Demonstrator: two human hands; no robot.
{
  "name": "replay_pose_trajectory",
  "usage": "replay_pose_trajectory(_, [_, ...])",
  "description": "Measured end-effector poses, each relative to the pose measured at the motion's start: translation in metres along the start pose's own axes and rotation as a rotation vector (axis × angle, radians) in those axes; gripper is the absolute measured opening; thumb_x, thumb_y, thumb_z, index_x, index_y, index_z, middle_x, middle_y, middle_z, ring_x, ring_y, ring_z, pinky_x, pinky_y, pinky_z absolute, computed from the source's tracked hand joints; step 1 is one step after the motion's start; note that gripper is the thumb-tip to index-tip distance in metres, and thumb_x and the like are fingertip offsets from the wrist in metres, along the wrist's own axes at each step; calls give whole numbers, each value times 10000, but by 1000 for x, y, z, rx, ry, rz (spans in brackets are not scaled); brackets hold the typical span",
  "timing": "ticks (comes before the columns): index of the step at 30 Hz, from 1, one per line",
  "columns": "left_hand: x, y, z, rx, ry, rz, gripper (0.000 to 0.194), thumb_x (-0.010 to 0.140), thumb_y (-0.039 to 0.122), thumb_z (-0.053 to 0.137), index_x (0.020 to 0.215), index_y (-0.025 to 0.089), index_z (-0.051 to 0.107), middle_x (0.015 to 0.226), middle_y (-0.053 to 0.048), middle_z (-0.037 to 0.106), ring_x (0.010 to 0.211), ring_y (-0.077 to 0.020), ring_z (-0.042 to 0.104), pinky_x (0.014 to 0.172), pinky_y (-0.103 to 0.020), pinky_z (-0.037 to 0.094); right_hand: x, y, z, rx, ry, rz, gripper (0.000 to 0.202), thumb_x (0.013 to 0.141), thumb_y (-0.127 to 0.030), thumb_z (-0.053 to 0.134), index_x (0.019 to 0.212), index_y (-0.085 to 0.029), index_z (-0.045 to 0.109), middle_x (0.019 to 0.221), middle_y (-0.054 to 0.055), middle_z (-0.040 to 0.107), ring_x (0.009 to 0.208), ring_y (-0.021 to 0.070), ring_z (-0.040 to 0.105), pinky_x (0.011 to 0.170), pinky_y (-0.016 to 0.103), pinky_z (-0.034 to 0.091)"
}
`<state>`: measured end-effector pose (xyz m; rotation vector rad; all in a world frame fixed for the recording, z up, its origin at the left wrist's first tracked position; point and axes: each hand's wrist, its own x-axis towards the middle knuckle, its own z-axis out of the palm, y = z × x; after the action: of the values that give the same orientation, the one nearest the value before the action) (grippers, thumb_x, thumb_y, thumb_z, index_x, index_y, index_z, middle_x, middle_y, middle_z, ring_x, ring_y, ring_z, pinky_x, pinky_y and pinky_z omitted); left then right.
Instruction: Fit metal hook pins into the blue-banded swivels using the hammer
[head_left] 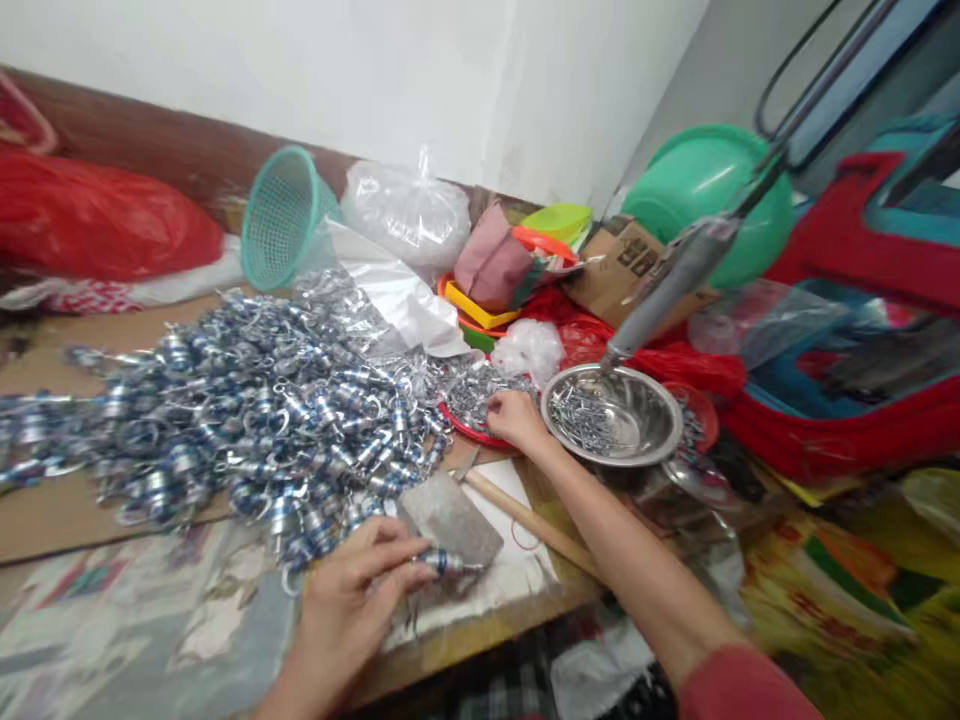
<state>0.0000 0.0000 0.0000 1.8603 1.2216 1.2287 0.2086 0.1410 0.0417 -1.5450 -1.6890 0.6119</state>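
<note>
My left hand [360, 590] pinches a blue-and-silver metal fitting [450, 562] between thumb and fingers, its thin end pointing right, above a flat grey block [454, 515]. My right hand [516, 418] reaches into a red tray [469, 428] of small silver parts; its fingers are bent together, and whatever they grip is too small to make out. A large heap of similar blue-and-silver fittings [300, 400] lies left of the tray. Between my hands a hammer with a wooden handle [532, 522] rests beside the block.
A steel bowl [667, 432] with thin metal pins stands right of my right hand, a grey tool handle [675, 280] slanting above it. Behind are a teal basket [277, 220], clear plastic bag [409, 215], cardboard box [619, 260] and green basin [712, 190]. The table edge [480, 640] runs in front.
</note>
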Motion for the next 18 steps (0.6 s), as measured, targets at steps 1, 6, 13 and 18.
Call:
replay_pose_trajectory(1, [1, 1, 1, 6, 1, -25, 157, 680, 204, 641, 810, 235, 723, 741, -26, 670, 692, -133, 630, 608, -185, 476, -17, -5, 4, 21, -24, 5, 126, 606, -64, 599, 653, -136, 691, 697, 57, 697, 704, 180, 628, 723, 310, 484])
replay_pose_trajectory(6, [4, 3, 7, -4, 67, -147, 313, 608, 238, 705, 920, 232, 693, 740, -14, 685, 664, -150, 626, 587, -209, 490, -98, -32, 14, 259, -154, -98, 91, 659, -192, 640, 709, -142, 697, 658, 38, 688, 597, 138, 624, 572, 225, 496])
replay_pose_trajectory(13, [4, 9, 6, -83, 45, -104, 244, 630, 225, 690, 873, 243, 712, 702, -13, 683, 632, -151, 612, 580, -220, 477, -136, -43, 18, 479, -140, -234, 60, 669, -111, 635, 650, -111, 692, 653, 91, 684, 625, 166, 635, 615, 254, 500])
replay_pose_trajectory(18, [3, 19, 2, -126, -29, -130, 114, 667, 222, 663, 751, 246, 736, 672, -18, 667, 626, -147, 616, 558, -207, 465, -137, -40, 17, 491, -111, -257, 50, 672, -104, 638, 681, -111, 687, 671, 93, 682, 633, 171, 632, 605, 264, 501])
